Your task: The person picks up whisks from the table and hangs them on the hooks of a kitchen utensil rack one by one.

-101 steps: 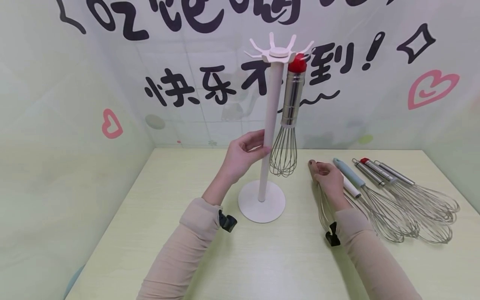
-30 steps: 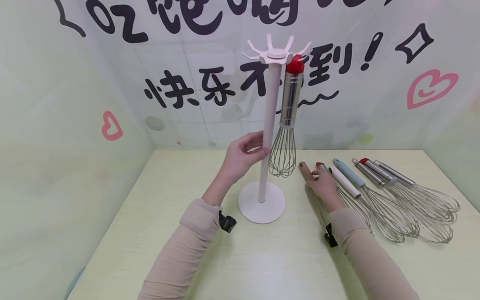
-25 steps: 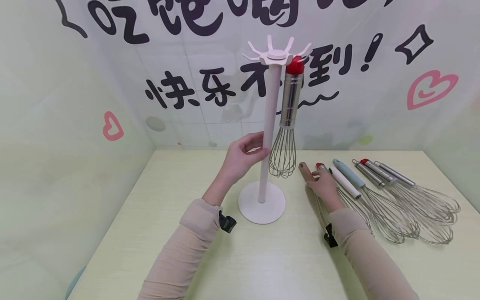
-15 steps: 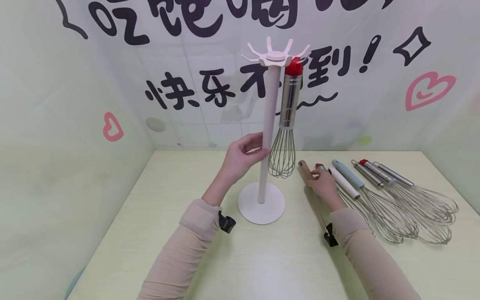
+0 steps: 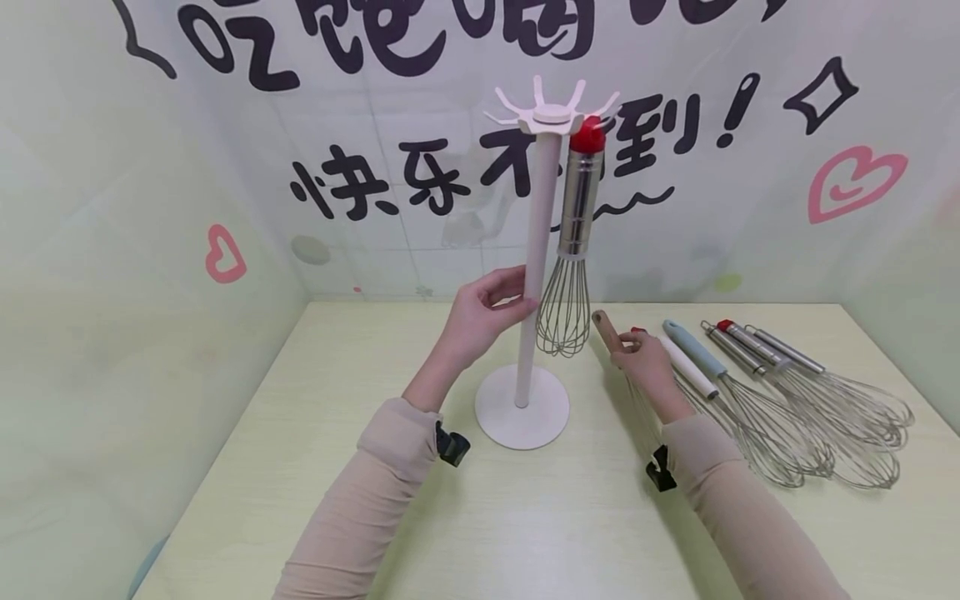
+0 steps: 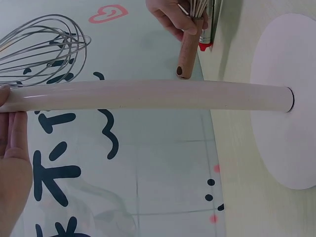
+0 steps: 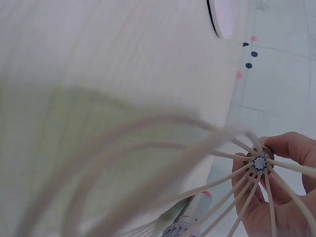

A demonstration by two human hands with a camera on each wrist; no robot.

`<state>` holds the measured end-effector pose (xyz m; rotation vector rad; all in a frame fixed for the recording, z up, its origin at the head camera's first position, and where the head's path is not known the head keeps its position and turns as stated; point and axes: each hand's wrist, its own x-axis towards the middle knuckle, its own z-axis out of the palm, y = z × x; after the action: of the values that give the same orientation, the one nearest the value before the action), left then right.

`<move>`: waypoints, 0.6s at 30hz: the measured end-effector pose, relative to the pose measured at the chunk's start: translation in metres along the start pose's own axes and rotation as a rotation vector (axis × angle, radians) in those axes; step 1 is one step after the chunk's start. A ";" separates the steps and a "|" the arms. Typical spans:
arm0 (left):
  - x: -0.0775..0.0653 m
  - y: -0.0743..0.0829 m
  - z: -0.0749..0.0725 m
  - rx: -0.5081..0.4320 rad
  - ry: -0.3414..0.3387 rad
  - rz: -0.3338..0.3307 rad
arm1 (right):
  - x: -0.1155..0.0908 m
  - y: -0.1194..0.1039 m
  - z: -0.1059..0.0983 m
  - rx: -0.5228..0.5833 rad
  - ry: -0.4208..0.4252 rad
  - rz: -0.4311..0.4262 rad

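Note:
My left hand (image 5: 487, 315) grips the white post of a utensil stand (image 5: 537, 233), thumb in front and fingers behind. From one hook of the stand hangs a steel whisk with a red end cap (image 5: 579, 200), its wires beside the post. My right hand (image 5: 647, 364) pinches a wooden-handled whisk (image 5: 606, 330) near the base of its handle. In the left wrist view the wooden handle (image 6: 189, 52) sticks out past the right hand's fingers. The right wrist view has the whisk's wires (image 7: 197, 163) close up, fanning out from the handle.
To the right on the table (image 5: 360, 467) lie several more whisks: a white-handled one (image 5: 688, 367), a light blue-handled one (image 5: 696, 348) and steel-handled ones (image 5: 783, 348). Another red cap (image 5: 638, 331) peeks out behind the right hand. A printed wall (image 5: 420, 250) stands behind the table.
The wooden-handled whisk has shifted slightly left with my right hand, and its handle end has risen a little. The left hand keeps its hold on the post.

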<state>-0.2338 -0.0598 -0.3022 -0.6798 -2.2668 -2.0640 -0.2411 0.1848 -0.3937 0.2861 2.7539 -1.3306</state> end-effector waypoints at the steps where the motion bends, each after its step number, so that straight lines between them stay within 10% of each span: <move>1: 0.000 0.000 0.000 -0.001 -0.001 0.002 | 0.000 -0.001 -0.001 0.012 -0.002 0.006; 18: 0.000 0.001 -0.002 0.011 -0.014 0.000 | -0.010 -0.026 -0.011 0.192 0.069 0.024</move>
<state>-0.2340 -0.0615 -0.3006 -0.6966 -2.2836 -2.0515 -0.2366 0.1763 -0.3659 0.3819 2.6700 -1.6115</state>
